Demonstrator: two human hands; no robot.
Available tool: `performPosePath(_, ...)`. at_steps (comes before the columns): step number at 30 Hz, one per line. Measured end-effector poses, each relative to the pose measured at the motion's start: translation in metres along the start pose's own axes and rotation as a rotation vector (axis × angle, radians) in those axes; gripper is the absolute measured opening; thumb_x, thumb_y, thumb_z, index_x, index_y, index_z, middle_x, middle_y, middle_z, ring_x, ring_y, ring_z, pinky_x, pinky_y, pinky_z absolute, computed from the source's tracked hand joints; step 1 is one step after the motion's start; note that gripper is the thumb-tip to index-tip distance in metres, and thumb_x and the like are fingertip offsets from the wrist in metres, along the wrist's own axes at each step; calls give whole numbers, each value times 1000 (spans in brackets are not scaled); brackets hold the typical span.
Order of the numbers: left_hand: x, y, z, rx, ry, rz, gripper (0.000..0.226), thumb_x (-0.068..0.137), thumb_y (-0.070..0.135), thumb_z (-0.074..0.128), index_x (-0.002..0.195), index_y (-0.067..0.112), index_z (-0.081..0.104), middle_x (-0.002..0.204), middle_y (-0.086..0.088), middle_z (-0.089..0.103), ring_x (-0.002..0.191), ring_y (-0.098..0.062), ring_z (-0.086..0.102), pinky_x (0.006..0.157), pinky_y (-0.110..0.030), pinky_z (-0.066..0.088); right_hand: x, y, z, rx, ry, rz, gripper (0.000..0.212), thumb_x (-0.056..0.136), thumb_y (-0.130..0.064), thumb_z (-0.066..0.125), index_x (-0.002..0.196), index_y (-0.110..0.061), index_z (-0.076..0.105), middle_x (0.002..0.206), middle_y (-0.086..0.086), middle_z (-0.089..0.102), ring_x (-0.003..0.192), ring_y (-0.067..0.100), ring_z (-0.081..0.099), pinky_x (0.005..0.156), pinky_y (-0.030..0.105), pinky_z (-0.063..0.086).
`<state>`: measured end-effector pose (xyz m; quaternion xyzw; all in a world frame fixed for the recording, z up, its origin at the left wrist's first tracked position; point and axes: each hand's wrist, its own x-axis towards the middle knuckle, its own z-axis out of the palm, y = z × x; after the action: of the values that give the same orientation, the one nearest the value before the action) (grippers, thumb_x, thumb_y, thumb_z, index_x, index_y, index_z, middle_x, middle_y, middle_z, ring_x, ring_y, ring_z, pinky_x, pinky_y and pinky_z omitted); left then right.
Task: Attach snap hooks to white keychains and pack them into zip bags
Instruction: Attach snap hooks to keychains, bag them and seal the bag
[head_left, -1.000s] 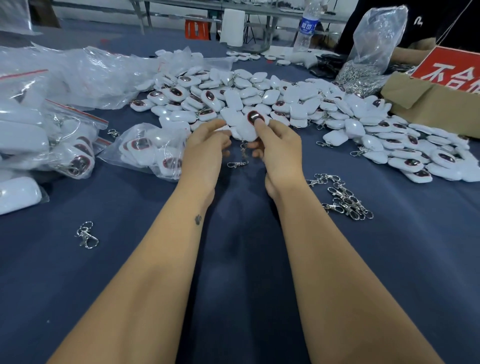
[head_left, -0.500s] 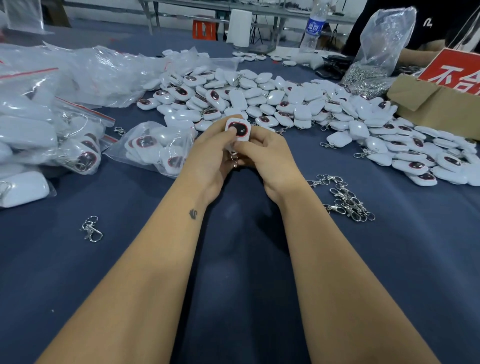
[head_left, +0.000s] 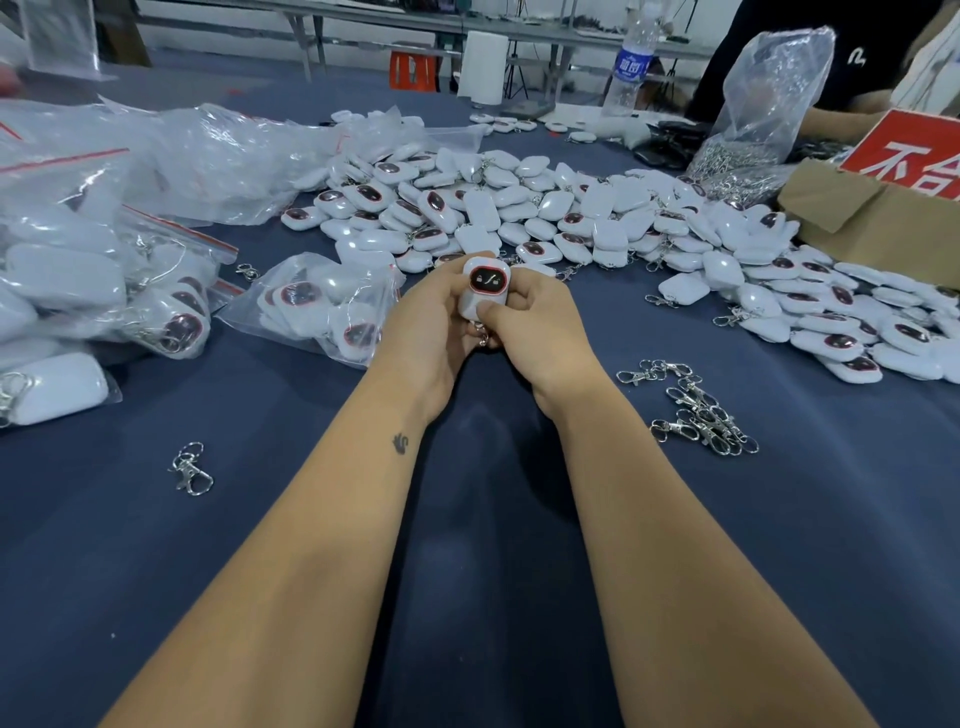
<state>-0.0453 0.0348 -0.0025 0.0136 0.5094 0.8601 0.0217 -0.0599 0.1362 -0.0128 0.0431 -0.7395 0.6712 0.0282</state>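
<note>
Grip, left hand: left hand (head_left: 431, 322) curls round the left side of one white keychain (head_left: 484, 291); the fingers wrap behind it, so that hand is closed on the fob.
Grip, right hand: right hand (head_left: 535, 327) pinches the same keychain, thumb pressed on its lower face, fingers round the right edge.
Keychain position: held up off the counter (head_left: 493, 519) between both hands, at 12 o'clock from the wrists, dark button panel facing the camera.
Long axis: runs roughly 12 to 6 o'clock, panel end at 12, ring end at 6.
Snap hook: a bit of silver metal, the snap hook (head_left: 482, 335), hangs at the 6 o'clock end, just under the right thumb and between the two palms. Whether it is already clipped on cannot be told; the hands hide most of it.
Nearer hand: both touch the fob; the right thumb lies closest to the metal, so the clipping work seems to fall to the right hand while the left steadies.
Zip bag: an open, partly filled zip bag (head_left: 311, 306) lies at 9 o'clock from the grip, near the left hand, which looks the handier one for dropping the piece in.
Spare hooks: a heap of loose hooks (head_left: 696, 410) at 4 o'clock, near the right forearm.
Stock: pile of keychains (head_left: 571, 218) at 12 to 2 o'clock, beyond the hands.
</note>
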Motion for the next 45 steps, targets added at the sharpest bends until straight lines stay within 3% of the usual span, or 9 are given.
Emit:
performPosePath(4, 0, -1, -1, -23, 22, -12, 28, 96, 8, 38, 93, 12, 65, 78, -3, 68, 63, -11, 61, 57, -22, 47, -1, -1, 2, 49, -7, -20, 24, 87, 4, 57, 102, -11, 67, 74, -7, 71, 61, -1, 62, 56, 13, 46)
performPosePath(8, 2, -1, -2, -50, 14, -20, 28, 97, 6, 38, 95, 9, 65, 77, -4, 68, 61, -11, 62, 53, -22, 48, -1, -2, 3, 61, -12, -10, 22, 87, 1, 55, 100, -10, 69, 74, -4, 70, 65, 6, 61, 58, 20, 47)
performPosePath(11, 3, -1, -3, -39, -20, 0, 30, 98, 4, 37, 100, 9, 66, 78, -2, 69, 62, -10, 63, 51, -21, 47, -1, -4, 2, 161, 3, 21, 20, 92, -6, 51, 87, -13, 69, 72, 0, 67, 66, 15, 58, 60, 28, 48)
performPosePath(15, 2, -1, -3, -14, -38, 1, 30, 98, 3, 37, 100, 9, 66, 75, 0, 69, 64, -9, 63, 53, -21, 48, -1, -5, 2, 148, 13, 6, 28, 92, -7, 49, 75, -18, 68, 69, -1, 65, 63, 15, 55, 59, 28, 49)
performPosePath(26, 0, 0, -2, -5, -49, -6, 33, 91, -2, 36, 96, 10, 66, 61, 4, 63, 56, -8, 60, 54, -21, 52, -3, -5, 3, 52, 58, -2, 22, 93, -11, 49, 88, -12, 70, 78, 9, 56, 73, 22, 45, 65, 36, 42)
performPosePath(34, 1, -1, -3, 49, -42, -5, 28, 91, -1, 40, 92, 10, 66, 57, 6, 59, 58, -9, 58, 59, -25, 50, -1, -3, 3, 109, 38, 6, 23, 92, -11, 49, 79, -17, 68, 76, 2, 62, 74, 18, 51, 63, 32, 45)
performPosePath(38, 1, -3, -3, 120, -18, 37, 37, 95, -1, 41, 77, 16, 69, 56, 7, 60, 60, -9, 59, 62, -27, 50, 1, 1, 3, 113, 38, 2, 16, 88, -14, 52, 80, -13, 65, 72, 1, 61, 75, 19, 50, 69, 38, 42)
performPosePath(42, 4, -6, -1, 225, 88, 66, 30, 94, 0, 43, 102, 8, 71, 78, -4, 69, 72, -15, 61, 65, -29, 52, 2, 2, 2, 112, 20, 3, 32, 80, -22, 54, 96, 3, 67, 67, -4, 65, 64, 8, 55, 60, 25, 45)
performPosePath(45, 7, -9, -1, 293, 145, 96, 30, 93, 1, 46, 109, 8, 71, 90, -9, 70, 81, -19, 63, 70, -31, 54, 1, 1, 2, 112, 13, -13, 29, 83, -18, 53, 95, 5, 66, 69, -2, 64, 66, 9, 55, 60, 24, 44)
